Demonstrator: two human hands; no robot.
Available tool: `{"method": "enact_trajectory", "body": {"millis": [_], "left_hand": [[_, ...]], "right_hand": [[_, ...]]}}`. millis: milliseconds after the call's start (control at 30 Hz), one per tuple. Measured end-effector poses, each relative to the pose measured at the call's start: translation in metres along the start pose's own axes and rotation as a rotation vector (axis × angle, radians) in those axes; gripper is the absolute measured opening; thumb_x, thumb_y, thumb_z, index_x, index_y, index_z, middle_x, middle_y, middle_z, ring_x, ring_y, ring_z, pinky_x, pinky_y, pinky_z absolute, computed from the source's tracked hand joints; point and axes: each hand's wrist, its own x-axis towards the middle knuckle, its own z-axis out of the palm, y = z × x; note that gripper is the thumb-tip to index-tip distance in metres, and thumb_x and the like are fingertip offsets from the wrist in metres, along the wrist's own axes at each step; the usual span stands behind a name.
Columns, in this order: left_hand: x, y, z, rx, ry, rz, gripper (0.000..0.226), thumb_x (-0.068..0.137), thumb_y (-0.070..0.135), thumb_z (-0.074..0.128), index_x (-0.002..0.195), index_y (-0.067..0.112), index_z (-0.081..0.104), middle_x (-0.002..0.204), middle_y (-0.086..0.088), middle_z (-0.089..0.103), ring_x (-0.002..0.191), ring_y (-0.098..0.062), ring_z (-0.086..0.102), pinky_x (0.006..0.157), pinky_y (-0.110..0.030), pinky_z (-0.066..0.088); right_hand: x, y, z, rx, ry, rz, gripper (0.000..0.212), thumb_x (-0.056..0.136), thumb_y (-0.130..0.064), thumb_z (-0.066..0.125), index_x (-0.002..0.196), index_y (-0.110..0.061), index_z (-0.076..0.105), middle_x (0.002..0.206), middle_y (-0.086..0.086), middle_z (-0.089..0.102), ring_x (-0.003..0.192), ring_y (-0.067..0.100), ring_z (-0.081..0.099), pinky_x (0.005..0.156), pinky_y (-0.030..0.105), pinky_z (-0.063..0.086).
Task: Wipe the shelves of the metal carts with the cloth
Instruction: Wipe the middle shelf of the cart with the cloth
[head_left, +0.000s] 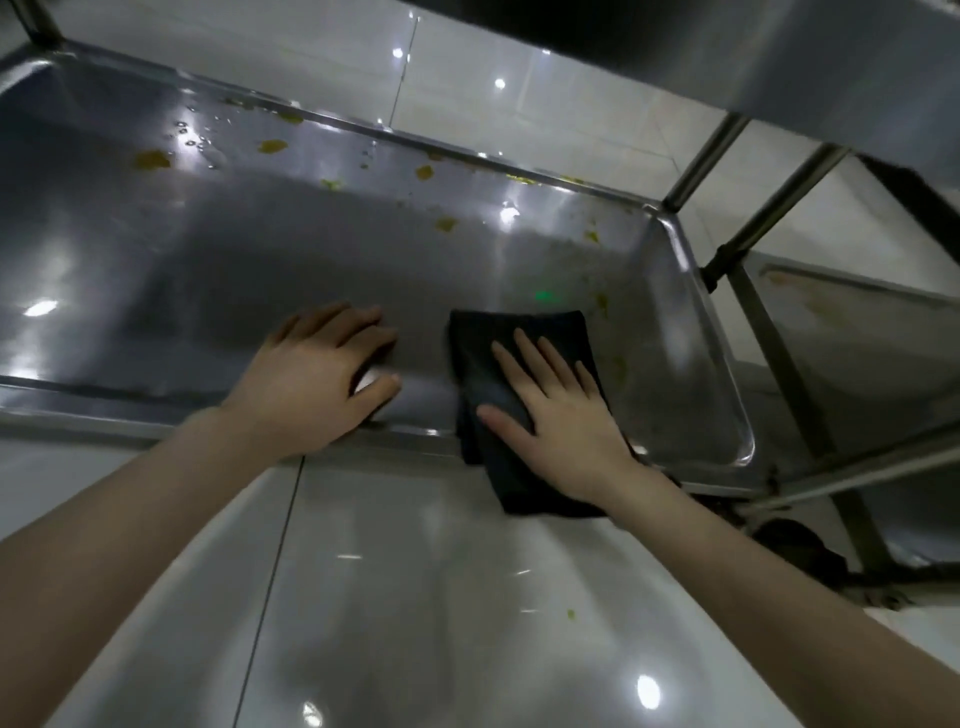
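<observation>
A low stainless-steel cart shelf (260, 270) with a raised rim fills the upper half of the view. Yellow food stains (153, 160) and water drops dot its far side and right end. A dark folded cloth (483, 358) lies over the near rim, part on the shelf and part hanging down outside. My right hand (561, 415) presses flat on the cloth with straight, spread fingers. My left hand (317, 379) rests on the near rim beside it, fingers bent over the edge onto the shelf; something pale shows under its thumb.
An upper shelf (779, 47) overhangs at the top right, carried by metal posts (701, 166). A second cart's shelf (857, 332) stands close to the right, with a caster (800, 556) below. Glossy white floor tiles (415, 597) lie under my arms.
</observation>
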Motion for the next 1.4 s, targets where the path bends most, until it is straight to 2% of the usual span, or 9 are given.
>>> {"method": "enact_trajectory", "body": {"millis": [133,367,633,767,967,1133,1233,1300,1400], "left_hand": [[0.018,0.031,-0.001,-0.032,0.009,-0.082,0.064,0.081,0.061,0.034,0.120,0.016,0.058,0.131,-0.010,0.052,0.121,-0.032,0.047,0.096,-0.037,0.038],[0.029,0.060,0.031,-0.024,0.004,-0.013,0.057,0.096,0.048,0.044,0.148,0.025,0.038,0.159,0.000,0.028,0.146,-0.022,0.022,0.118,-0.039,0.017],[0.041,0.083,0.024,-0.013,0.034,-0.003,0.065,0.083,0.058,0.035,0.129,0.018,0.056,0.134,-0.012,0.051,0.126,-0.032,0.042,0.106,-0.039,0.029],[0.048,0.105,0.038,0.003,-0.014,0.047,0.059,0.093,0.057,0.034,0.144,0.029,0.042,0.154,-0.001,0.033,0.143,-0.024,0.025,0.117,-0.042,0.016],[0.049,0.097,0.044,0.001,-0.025,0.040,0.055,0.096,0.055,0.035,0.147,0.033,0.038,0.159,0.004,0.026,0.147,-0.022,0.018,0.118,-0.041,0.010],[0.045,0.101,0.043,0.009,-0.016,0.019,0.054,0.095,0.055,0.041,0.145,0.033,0.041,0.158,0.005,0.027,0.147,-0.021,0.020,0.119,-0.042,0.012],[0.043,0.102,0.037,0.002,-0.016,0.023,0.070,0.085,0.063,0.021,0.143,0.032,0.044,0.157,0.004,0.030,0.146,-0.022,0.022,0.118,-0.042,0.013],[0.042,0.104,0.036,0.004,-0.011,0.040,0.081,0.078,0.065,0.012,0.142,0.031,0.046,0.157,0.003,0.031,0.145,-0.023,0.024,0.118,-0.044,0.015],[0.042,0.103,0.036,-0.019,-0.002,0.033,0.071,0.082,0.062,0.027,0.141,0.028,0.049,0.155,0.001,0.035,0.145,-0.026,0.027,0.117,-0.046,0.017]], "right_hand": [[-0.008,0.012,-0.005,-0.002,-0.049,0.053,0.072,0.092,-0.073,0.021,0.155,-0.039,0.006,0.164,-0.011,-0.001,0.150,0.012,-0.003,0.120,0.041,0.003],[0.109,0.048,-0.014,0.017,-0.031,0.275,0.069,0.098,-0.062,0.024,0.157,-0.031,0.005,0.165,-0.004,-0.005,0.151,0.021,-0.004,0.120,0.049,0.001],[-0.052,0.054,-0.005,0.053,0.001,0.134,0.078,0.084,-0.082,0.005,0.153,-0.045,0.005,0.163,-0.017,0.001,0.149,0.007,-0.003,0.121,0.041,0.004],[-0.005,0.061,-0.006,0.057,0.010,0.246,0.082,0.079,-0.085,0.008,0.152,-0.047,0.008,0.163,-0.010,0.006,0.150,0.015,0.001,0.119,0.050,0.004],[0.099,0.109,-0.015,0.105,0.029,0.404,0.066,0.098,-0.064,0.017,0.156,-0.034,0.008,0.165,-0.007,0.002,0.151,0.019,-0.002,0.119,0.055,-0.004],[0.025,0.099,-0.004,0.081,0.048,0.366,0.062,0.099,-0.059,0.018,0.155,-0.036,0.008,0.164,-0.013,0.000,0.150,0.012,-0.002,0.119,0.048,-0.003],[-0.041,0.086,0.005,0.048,0.078,0.360,0.071,0.089,-0.068,0.010,0.154,-0.040,0.007,0.163,-0.016,0.001,0.149,0.008,-0.001,0.119,0.047,0.001],[-0.036,0.093,0.004,0.047,0.068,0.387,0.071,0.090,-0.069,0.012,0.154,-0.040,0.007,0.163,-0.015,0.000,0.149,0.009,-0.002,0.119,0.048,0.000],[0.017,0.128,-0.010,0.020,0.069,0.476,0.065,0.098,-0.061,0.021,0.156,-0.033,0.010,0.164,-0.009,0.000,0.150,0.014,-0.002,0.120,0.049,-0.001]]}}
